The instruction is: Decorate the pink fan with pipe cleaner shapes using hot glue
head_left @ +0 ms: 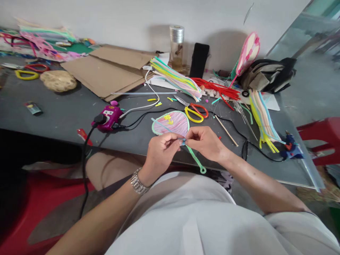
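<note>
An oval fan [176, 120] of pink and purple pipe cleaners with a pale green rim lies at the table's front edge, a small yellow bow-like shape [168, 119] on its face. Its green twisted handle [196, 158] points toward me and ends in a loop. At the handle's top, my left hand [163, 150] pinches a light blue pipe cleaner [161, 125], whose free end reaches up over the fan. My right hand [204, 141], also closed, pinches the blue piece from the other side, fingertips almost meeting the left ones. The fingers partly hide the blue bend.
Orange-and-yellow scissors [196, 112] lie just beyond the fan. Pipe cleaner bundles [175, 78], a bottle [176, 47], a black phone [199, 60] and cardboard [106, 72] stand farther back. A purple power socket [110, 117] with cables is at left, a blue glue gun [292, 148] at right.
</note>
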### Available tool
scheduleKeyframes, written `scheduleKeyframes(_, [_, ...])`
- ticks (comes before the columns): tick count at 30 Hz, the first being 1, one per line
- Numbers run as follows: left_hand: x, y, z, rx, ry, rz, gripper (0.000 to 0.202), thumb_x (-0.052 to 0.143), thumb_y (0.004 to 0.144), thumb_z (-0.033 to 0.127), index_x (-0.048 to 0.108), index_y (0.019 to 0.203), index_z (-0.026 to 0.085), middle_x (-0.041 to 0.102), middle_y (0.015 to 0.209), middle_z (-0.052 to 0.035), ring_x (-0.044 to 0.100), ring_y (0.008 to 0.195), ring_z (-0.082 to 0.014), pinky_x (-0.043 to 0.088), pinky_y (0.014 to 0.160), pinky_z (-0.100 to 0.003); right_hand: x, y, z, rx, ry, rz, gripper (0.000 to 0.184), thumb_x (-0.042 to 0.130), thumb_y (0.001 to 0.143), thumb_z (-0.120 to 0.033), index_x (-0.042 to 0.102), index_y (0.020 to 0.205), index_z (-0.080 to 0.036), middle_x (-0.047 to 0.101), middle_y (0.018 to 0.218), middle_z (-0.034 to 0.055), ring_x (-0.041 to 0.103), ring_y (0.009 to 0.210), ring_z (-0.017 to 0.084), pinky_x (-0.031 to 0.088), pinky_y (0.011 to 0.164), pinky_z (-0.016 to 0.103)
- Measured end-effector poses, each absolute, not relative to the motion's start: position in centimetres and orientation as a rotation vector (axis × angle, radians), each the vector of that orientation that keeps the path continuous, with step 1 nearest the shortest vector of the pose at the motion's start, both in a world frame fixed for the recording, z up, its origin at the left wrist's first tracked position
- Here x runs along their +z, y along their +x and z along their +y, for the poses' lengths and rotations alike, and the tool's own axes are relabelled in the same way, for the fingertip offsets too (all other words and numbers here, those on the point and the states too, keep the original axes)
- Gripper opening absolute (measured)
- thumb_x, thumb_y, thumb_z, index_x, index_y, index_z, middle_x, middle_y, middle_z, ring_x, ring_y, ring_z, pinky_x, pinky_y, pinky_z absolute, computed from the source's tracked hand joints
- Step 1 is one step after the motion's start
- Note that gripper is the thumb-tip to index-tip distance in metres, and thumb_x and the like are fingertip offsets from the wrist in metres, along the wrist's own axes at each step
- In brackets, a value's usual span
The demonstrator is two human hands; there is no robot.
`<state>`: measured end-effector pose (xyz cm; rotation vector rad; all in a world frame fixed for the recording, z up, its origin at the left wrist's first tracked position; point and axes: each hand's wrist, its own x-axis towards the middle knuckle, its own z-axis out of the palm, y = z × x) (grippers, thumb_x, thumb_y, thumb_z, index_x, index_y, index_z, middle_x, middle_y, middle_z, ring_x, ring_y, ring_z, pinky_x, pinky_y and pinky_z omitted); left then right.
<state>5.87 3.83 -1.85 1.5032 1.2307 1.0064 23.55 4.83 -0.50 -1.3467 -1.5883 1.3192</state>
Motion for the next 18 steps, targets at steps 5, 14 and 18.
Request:
scheduleKeyframes(5, [-1.1, 5.8, 4.0, 0.934, 1.309, 1.196, 0.014, 0.071, 0.077, 0.026, 0.076, 0.081, 0.013, 0.064, 0.054, 0.0023, 0.057, 0.052, -0.0109, 0.047, 0.054, -0.021, -0.9, 23.6, 4.6, 1.218, -1.294, -1.690, 0.008, 0.059, 0.072, -0.019, 0.060, 0.064, -0.016, 0.049, 0.057, -0.0061, 0.039, 0.057, 0.007, 0.030, 0.054, 0.022])
scheduleKeyframes(14, [-1.2, 6.2, 4.0, 0.948, 1.108, 1.149, 0.018, 0.075, 0.069, 0.027, 0.074, 0.080, 0.013, 0.066, 0.059, 0.0010, 0.060, 0.056, -0.0117, 0.049, 0.056, -0.023, -0.6, 23.9, 5.4, 1.380, -1.228, -1.623, 0.011, 0.064, 0.071, -0.025, 0.061, 0.064, -0.016, 0.052, 0.057, -0.0054, 0.039, 0.055, 0.007, 0.030, 0.053, 0.022])
scheduleKeyframes(18, [-1.3, 6.5, 3.9, 1.037, 1.122, 1.170, 0.022, 0.076, 0.065, 0.024, 0.072, 0.084, 0.014, 0.068, 0.063, 0.0014, 0.061, 0.059, -0.0119, 0.049, 0.058, -0.022, -0.8, 23.8, 5.7, 1.474, -1.226, -1.503, 0.012, 0.065, 0.069, -0.026, 0.060, 0.063, -0.017, 0.050, 0.055, -0.0066, 0.038, 0.052, 0.007, 0.029, 0.052, 0.022])
